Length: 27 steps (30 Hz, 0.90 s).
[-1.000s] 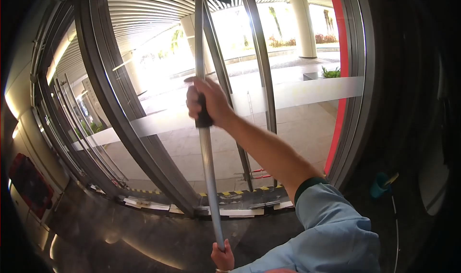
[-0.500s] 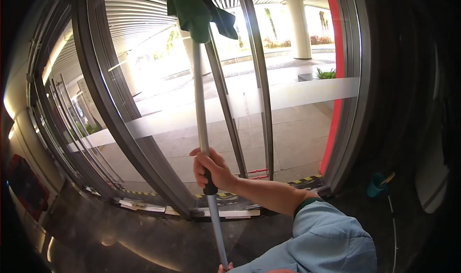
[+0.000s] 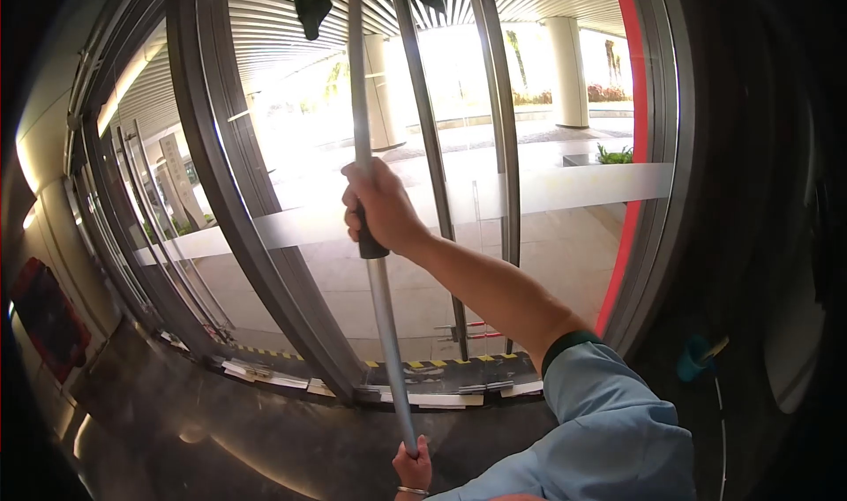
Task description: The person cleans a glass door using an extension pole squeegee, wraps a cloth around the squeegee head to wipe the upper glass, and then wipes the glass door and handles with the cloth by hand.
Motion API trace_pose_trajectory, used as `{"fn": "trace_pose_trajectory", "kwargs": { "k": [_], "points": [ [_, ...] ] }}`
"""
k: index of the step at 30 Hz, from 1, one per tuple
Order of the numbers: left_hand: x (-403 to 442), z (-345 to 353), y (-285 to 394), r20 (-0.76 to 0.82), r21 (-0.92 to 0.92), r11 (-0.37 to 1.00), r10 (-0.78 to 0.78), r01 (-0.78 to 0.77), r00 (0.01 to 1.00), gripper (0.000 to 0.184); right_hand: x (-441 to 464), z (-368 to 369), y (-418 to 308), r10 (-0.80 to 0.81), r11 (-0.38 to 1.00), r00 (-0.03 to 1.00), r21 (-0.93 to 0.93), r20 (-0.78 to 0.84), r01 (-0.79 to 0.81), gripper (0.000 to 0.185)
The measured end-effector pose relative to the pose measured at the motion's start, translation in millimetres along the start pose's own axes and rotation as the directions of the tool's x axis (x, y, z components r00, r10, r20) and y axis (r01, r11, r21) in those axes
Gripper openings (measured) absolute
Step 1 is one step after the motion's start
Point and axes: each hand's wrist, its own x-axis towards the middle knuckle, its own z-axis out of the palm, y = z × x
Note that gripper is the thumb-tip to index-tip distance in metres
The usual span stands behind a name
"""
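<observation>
A long metal telescopic pole rises in front of the glass doors, with a dark green cloth draped at its top, partly cut off by the view's upper edge. My right hand is wrapped round the pole at its black collar, the arm stretched up and forward. Lower down, my left hand, with a bracelet at the wrist, is closed round the pole's bottom end. Whatever joins the cloth to the pole is hidden.
Framed glass doors with long vertical metal handles fill the front. A teal bucket with a thin pole beside it stands on the dark floor at right. At far left is a dark red-edged object.
Both hands have moved up with the pole, and the cloth has risen partly out of view. My left hand now shows more fully at the bottom. The view has shifted slightly.
</observation>
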Motion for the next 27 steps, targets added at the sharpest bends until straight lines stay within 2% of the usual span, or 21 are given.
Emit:
{"fn": "trace_pose_trajectory", "kwargs": {
  "k": [4,6,9,12,14,16,18,19,21,25,27],
  "points": [
    [8.8,-5.4,-6.4,0.030,-0.006,0.999,-0.039,0.040,0.999,0.035,15.3,38.2,1.0,0.000,0.999,0.998,-0.041,0.058,0.002,0.026],
    [16.1,-7.1,2.6,0.049,-0.115,0.993,-0.019,0.025,0.999,0.036,34.9,47.2,6.8,-0.024,0.997,0.994,-0.066,0.103,0.031,0.026],
    [30.8,-4.5,-3.2,0.092,-0.169,0.982,-0.074,0.089,0.993,0.035,67.7,51.8,14.5,-0.019,0.984,0.999,-0.177,0.047,0.027,0.025],
    [52.1,-13.4,12.6,0.183,-0.222,0.960,-0.131,0.171,0.974,0.036,93.6,41.8,22.4,0.033,0.988,0.999,-0.150,-0.014,-0.035,0.019],
    [61.3,-12.2,3.3,0.193,-0.276,0.952,-0.078,0.130,0.978,0.036,107.7,28.8,31.5,0.024,0.985,0.997,-0.168,-0.067,-0.035,0.019],
    [66.9,-20.9,7.5,0.207,-0.319,0.943,-0.026,0.092,0.978,0.037,109.2,24.0,35.4,0.004,0.960,0.991,-0.277,-0.135,-0.041,0.024],
    [66.0,-30.6,15.6,0.370,-0.298,0.911,-0.166,0.286,0.914,0.035,105.1,20.4,42.7,-0.001,0.942,0.987,-0.333,-0.160,-0.053,0.025],
    [58.9,-35.6,14.3,0.381,-0.291,0.911,-0.170,0.292,0.909,0.035,99.3,18.0,52.8,0.002,0.923,0.984,-0.378,-0.180,-0.071,0.026],
    [48.2,-37.8,6.4,0.483,-0.305,0.855,-0.241,0.420,0.842,0.034,85.5,13.6,79.8,0.018,0.914,0.978,-0.393,-0.209,-0.101,0.026],
    [9.6,-55.0,-58.0,0.515,-0.237,0.863,-0.278,0.446,0.811,0.034,26.6,3.5,135.1,0.110,0.893,0.949,-0.389,-0.296,-0.225,0.025],
    [-9.6,-69.5,-82.0,0.563,-0.171,0.844,-0.340,0.509,0.753,0.035,-1.4,4.9,154.6,0.129,0.876,0.941,-0.409,-0.313,-0.256,0.026]
  ]
}}
